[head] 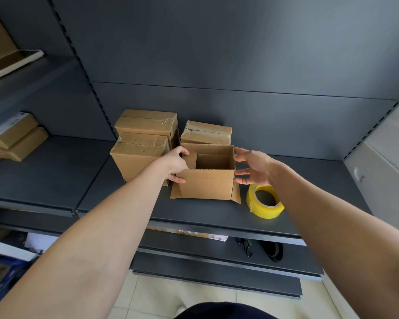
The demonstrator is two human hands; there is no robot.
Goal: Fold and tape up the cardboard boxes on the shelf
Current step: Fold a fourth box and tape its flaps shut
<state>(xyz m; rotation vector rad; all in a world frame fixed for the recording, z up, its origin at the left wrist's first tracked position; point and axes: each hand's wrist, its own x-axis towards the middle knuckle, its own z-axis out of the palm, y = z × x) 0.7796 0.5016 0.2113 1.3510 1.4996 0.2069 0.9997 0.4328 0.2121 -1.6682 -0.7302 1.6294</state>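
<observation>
I steady the unsealed box [206, 183] on the shelf [55, 176] with my left grip [175, 164] pinching its left wall, my right grip [253, 168] spread and empty just beside its right wall, and the tape roll [264, 201] near.

Shelf [55, 176]: dk grey metal, two bays w/ a seam between, slotted uprights at back.

R bay, L to R:
- 2 taped boxes, one behind the other, touching: front one [136, 157], rear one [148, 123] stands higher.
- Open box [207, 183] in the middle, upright, top open, bottom flaps splayed out on the shelf at both front corners. Just beside the front taped box.
- 3rd taped box [206, 132] directly behind the open box, against it, tape wrinkled.
- Tape roll [265, 202], yellow, lying flat, just R of the open box, near the front edge.

L bay: stack of brown parcels [16, 139] at far L, top one w/ a label; well apart from the boxes.
</observation>
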